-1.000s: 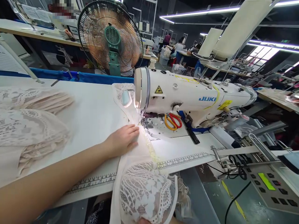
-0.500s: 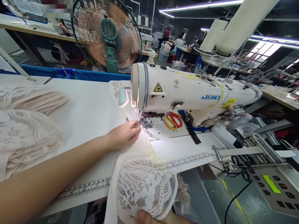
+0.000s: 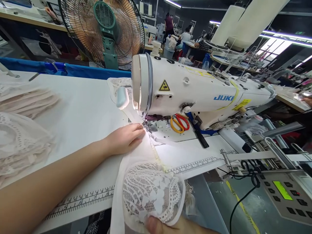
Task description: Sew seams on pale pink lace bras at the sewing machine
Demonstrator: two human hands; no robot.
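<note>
My left hand (image 3: 125,139) lies on the white fabric band (image 3: 136,157), fingers stretched forward beside the presser foot (image 3: 147,126) of the white sewing machine (image 3: 202,86). The needle point itself is too small to make out. At the table's front edge my right hand (image 3: 162,225) grips the lower rim of a white lace bra cup (image 3: 148,191), thumb on top, other fingers hidden underneath. A yellowish strip (image 3: 156,154) runs from the cup up to the foot. Behind the foot, another lace part (image 3: 114,86) lies on the table.
Lace pieces (image 3: 19,136) are stacked at left. Yellow-and-red-handled scissors (image 3: 179,123) and a black-handled tool (image 3: 201,139) rest right of the needle. A fan (image 3: 107,29) stands behind. Tape (image 3: 258,156) feeds in from the right, above a control panel (image 3: 282,191).
The camera view has shifted slightly, so the machine sits a little higher and further left. Both hands keep nearly the same places on the fabric and the cup.
</note>
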